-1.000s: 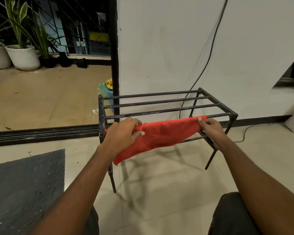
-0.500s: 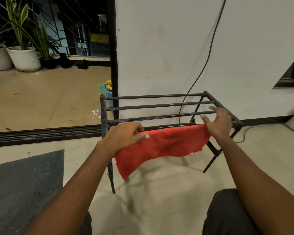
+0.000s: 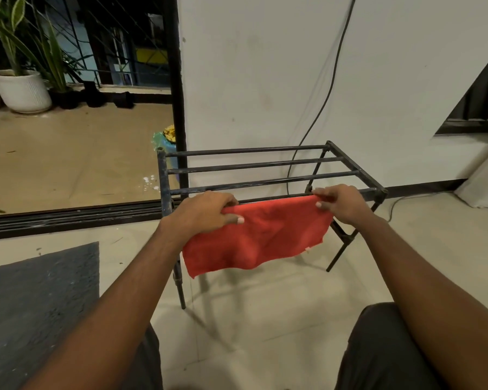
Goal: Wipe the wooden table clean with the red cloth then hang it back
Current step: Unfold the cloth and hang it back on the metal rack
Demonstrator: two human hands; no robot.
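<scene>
The red cloth (image 3: 258, 233) is draped over the nearest bar of a black metal rack (image 3: 265, 166), with most of the fabric hanging down on the near side and its lower edge sloping from a low corner at the left to a higher corner at the right. The upper left corner of the cloth is gripped by the left hand (image 3: 206, 213): the fingers are curled over the top edge and the thumb is pressed against the near face of the fabric. The upper right corner is pinched by the right hand (image 3: 340, 204) between thumb and fingers, just beside the right end frame of the rack. Both hands are closed on the cloth and are held at the level of the near bar; whether they also touch the bar cannot be determined. Three further horizontal bars are visible on the far side of the cloth and are left bare. The rack is stood on a light tiled floor (image 3: 251, 319) against a white wall (image 3: 265, 66), down which a dark cable (image 3: 326, 94) is run. A grey mat (image 3: 34, 299) is laid at the near left. A white plant pot (image 3: 20, 90) is seen at the far left, outside a dark door track.
</scene>
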